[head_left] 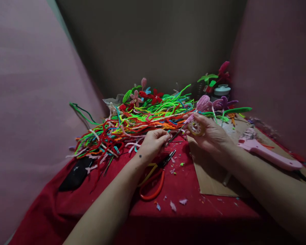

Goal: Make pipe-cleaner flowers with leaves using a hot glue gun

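My right hand [214,133] is closed around a pink fuzzy pipe-cleaner flower [203,103], its bud pointing up and away. A small roll of yellowish tape [199,130] sits in that same hand, against the fingers. From below the flower a thin dark stem [177,132] slants down to my left hand [155,142], whose thumb and forefinger pinch its lower end. A bit of teal shows at the left fingertips. Beneath the left wrist lie scissors [153,196] with red and yellow handles, partly hidden by the forearm.
A heap of colourful pipe cleaners [153,114] spreads along the back of the red cloth [183,185]. Cardboard [206,177] on the right carries a pink glue gun [270,154]. Finished flowers [156,97], a lidded jar [221,90] and a black phone-like slab [76,175] surround the scraps.
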Demonstrator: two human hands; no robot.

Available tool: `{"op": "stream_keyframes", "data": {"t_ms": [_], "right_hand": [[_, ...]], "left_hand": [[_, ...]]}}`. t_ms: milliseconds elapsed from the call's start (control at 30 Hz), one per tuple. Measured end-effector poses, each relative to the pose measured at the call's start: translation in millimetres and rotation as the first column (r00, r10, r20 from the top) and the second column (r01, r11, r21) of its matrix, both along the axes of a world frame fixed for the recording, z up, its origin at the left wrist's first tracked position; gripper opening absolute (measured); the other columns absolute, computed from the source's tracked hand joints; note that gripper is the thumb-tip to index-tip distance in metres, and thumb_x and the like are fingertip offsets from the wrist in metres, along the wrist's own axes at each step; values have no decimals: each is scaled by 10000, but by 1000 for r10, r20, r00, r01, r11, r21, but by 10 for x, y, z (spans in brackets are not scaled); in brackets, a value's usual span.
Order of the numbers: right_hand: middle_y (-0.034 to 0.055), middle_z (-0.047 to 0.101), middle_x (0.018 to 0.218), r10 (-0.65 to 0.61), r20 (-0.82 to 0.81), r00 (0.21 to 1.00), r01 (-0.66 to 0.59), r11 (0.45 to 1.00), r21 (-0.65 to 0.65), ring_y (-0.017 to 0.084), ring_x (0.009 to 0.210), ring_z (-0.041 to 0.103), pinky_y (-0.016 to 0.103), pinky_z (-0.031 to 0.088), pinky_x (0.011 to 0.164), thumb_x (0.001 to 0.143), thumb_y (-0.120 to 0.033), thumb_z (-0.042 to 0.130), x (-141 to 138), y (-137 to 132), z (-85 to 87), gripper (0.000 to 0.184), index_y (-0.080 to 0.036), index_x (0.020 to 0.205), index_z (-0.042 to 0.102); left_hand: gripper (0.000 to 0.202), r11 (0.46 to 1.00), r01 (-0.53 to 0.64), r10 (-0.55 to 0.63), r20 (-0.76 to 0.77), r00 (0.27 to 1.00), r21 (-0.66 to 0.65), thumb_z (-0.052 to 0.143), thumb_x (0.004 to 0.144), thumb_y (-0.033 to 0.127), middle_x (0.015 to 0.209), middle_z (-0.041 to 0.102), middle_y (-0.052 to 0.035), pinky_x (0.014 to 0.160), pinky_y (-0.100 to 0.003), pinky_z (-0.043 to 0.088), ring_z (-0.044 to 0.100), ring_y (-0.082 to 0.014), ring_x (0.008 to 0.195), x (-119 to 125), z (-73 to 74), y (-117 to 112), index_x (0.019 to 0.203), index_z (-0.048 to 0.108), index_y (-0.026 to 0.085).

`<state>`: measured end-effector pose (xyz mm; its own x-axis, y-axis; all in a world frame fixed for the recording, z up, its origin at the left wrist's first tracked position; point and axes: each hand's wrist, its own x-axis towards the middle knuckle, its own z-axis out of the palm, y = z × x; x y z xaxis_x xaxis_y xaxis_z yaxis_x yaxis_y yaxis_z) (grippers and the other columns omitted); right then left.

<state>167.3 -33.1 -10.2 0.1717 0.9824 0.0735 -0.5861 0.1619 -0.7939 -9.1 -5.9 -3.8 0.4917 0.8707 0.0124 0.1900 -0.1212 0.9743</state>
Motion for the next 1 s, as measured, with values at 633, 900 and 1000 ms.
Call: {"op": "stream_keyframes", "data": {"t_ms": [633, 900, 1000], "right_hand": [[5, 643, 785, 20, 28, 999, -21, 1000, 13, 160, 670, 533, 278, 365, 514, 712, -276, 643, 93, 45, -34, 61, -236, 752, 665], [-10, 619, 765, 11, 70, 997, -12, 1000, 17, 168, 680, 535, 323, 368, 590, 681, -312, 669, 113, 58, -71, 97, -255, 756, 644], [-10, 618, 755, 19, 82, 996, -20, 1000, 14, 163, 669, 535, 316, 376, 586, 692, -308, 655, 117, 64, -80, 92, -252, 764, 649]], "left_hand": [[144, 560, 699, -74, -814, 576, 444, 401, 814, 115, 800, 544, -53, 562, -280, 336, 468, -173, 629, -51, -77, -382, 866, 519, 179], [148, 478, 760, -60, -846, 529, 441, 375, 832, 86, 924, 558, -91, 793, -342, 412, 452, -195, 800, -86, -145, -994, 863, 505, 148], [153, 430, 796, -65, -864, 499, 427, 371, 841, 87, 882, 551, -78, 732, -329, 423, 444, -191, 756, -200, -161, -1158, 831, 507, 155]]}}
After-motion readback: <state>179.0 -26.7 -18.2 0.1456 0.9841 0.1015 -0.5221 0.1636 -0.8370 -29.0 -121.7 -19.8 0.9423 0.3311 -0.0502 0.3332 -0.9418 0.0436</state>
